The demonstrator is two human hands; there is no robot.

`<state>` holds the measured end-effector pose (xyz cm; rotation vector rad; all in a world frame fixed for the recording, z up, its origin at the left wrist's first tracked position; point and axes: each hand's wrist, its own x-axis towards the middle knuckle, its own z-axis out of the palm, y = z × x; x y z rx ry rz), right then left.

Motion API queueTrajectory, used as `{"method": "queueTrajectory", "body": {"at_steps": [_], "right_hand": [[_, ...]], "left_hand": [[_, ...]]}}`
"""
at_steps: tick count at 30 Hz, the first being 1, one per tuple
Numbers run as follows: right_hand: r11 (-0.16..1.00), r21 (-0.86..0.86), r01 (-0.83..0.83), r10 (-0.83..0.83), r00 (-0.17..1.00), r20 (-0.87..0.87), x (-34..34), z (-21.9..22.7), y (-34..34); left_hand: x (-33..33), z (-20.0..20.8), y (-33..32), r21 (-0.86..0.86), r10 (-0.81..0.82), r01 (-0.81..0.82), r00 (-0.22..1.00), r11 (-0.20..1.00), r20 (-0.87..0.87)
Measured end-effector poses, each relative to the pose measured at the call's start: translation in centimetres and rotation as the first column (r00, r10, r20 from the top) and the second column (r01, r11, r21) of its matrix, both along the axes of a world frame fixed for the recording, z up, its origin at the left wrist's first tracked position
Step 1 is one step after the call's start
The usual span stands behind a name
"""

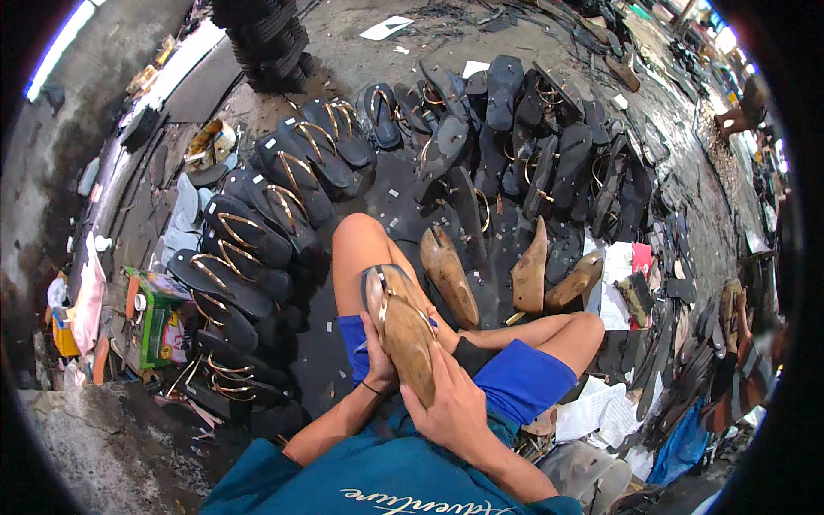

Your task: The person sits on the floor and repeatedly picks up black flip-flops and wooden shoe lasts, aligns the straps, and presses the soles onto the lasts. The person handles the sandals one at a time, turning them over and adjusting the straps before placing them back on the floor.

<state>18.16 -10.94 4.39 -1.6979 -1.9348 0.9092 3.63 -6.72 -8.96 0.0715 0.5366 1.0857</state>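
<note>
Black flat sandal (369, 290) with a thin gold strap, fitted to a brown wooden foot-shaped last (408, 348) over the left leg (356, 245).
I have the left hand's (378, 354) fingers holding its side, the right hand's (445, 402) the heel; strapping looks done, taking it off the last remains, I judge. Count: one held sandal on one last, three loose wooden lasts (449, 279); surrounding black sandals (292, 172) overlap beyond counting.

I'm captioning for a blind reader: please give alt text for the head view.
A person's left hand and right hand hold a wooden foot form fitted with a gold-strapped black sandal. Similar sandals lie in rows at left and heaped ahead, near more wooden forms.
</note>
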Motion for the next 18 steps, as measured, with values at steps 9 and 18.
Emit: {"method": "queueTrajectory", "body": {"at_steps": [9,18], "right_hand": [[0.969,0.204,0.137,-0.146,0.989,0.031,-4.2,-4.9,3.1],[0.859,0.455,0.235,-0.238,0.970,-0.052,-0.9,-1.3,3.3]], "left_hand": [[-1.2,-2.0,1.8,-0.086,0.100,-0.129,0.955,0.988,-0.280],[0.9,4.0,4.9,0.173,-0.029,0.101,0.927,0.980,-0.375]]}}
